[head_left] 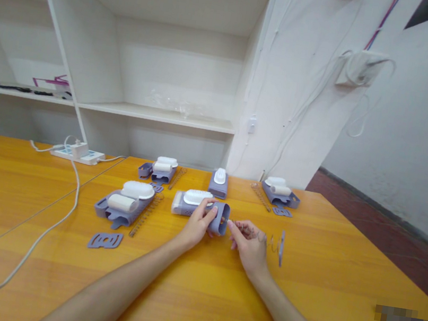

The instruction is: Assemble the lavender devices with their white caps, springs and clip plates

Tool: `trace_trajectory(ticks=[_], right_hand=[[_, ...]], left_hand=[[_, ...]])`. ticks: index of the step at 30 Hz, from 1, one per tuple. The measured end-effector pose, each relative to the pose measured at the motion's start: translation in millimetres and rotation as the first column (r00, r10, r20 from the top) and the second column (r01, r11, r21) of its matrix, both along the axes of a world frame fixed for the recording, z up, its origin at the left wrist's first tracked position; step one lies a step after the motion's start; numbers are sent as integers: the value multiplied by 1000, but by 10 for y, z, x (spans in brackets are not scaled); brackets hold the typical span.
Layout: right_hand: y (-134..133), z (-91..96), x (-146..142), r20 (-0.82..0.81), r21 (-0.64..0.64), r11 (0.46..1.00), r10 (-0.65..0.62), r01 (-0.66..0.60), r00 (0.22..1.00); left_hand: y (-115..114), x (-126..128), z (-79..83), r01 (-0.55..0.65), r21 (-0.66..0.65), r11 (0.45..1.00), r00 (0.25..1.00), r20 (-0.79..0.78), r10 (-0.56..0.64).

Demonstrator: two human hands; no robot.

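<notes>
My left hand [199,225] is closed around the right end of a purple and white plastic device [195,203] lying on the yellow table [179,284]. My right hand [249,242] pinches one end of a long metal spring [264,239] right at the device's open end. The spring's far end carries a small purple end plate [281,248]. Both forearms reach in from the bottom of the view.
Three similar purple devices lie nearby: one at left [124,206], one behind [160,169], one at right [279,192], plus an upright one [219,183]. Loose springs [146,215] and a flat purple plate [105,241] lie beside them. A white power strip [76,153] and cable [44,242] cross the left.
</notes>
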State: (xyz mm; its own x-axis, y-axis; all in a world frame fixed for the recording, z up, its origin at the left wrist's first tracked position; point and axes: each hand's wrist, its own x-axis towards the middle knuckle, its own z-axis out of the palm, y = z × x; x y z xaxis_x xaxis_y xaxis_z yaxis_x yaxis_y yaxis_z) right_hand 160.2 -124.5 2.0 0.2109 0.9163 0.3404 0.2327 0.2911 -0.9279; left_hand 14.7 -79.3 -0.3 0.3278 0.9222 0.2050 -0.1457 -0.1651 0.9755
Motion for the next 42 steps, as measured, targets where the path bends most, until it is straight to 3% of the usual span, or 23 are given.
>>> trace_trajectory(ticks=[13,23,29,35,39,42], right_hand=[[-18,70,-29,99,-32,999,9,-6,995],[-36,134,-51,42,-92,995,50,-46,998],[-21,126,-12,135,-129,989,86,-69,987],[17,74,30,257,-44,999,29,-18,966],[-2,98,8,218,-56,998,10,2,976],[-8,66,-14,159,-62,997,45,-35,986]], left_hand=[[-21,-7,11,36,18,999,999,-10,-36],[-24,-20,15,79,40,996,997,-12,-78],[-26,-9,-13,125,45,991,992,27,-126],[-42,4,-18,131,71,989,991,-15,-130],[-49,10,-22,110,29,994,993,-39,-108],[-77,0,11,12,63,998,997,-73,-8]])
